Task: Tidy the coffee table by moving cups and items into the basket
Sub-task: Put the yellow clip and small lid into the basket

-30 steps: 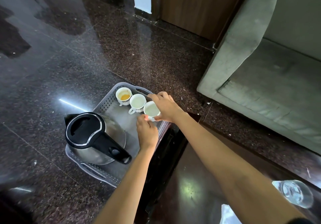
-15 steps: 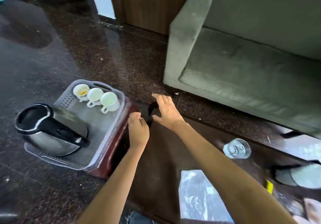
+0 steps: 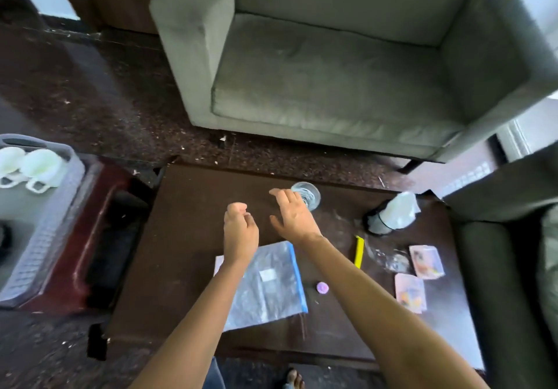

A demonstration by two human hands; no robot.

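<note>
Grey armchair (image 3: 332, 86) behind dark worktop (image 3: 187, 237). Far left, grey basket (image 3: 54, 222) holding two white cups (image 3: 40, 162). Over worktop, left grip (image 3: 240, 231) loosely curled, empty; right grip (image 3: 294, 213) spread, empty, just beside clear glass (image 3: 312, 197).

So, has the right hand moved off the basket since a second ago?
Yes. The right hand was over the basket then; now it is well to the basket's right, above the coffee table, next to the glass.
</note>
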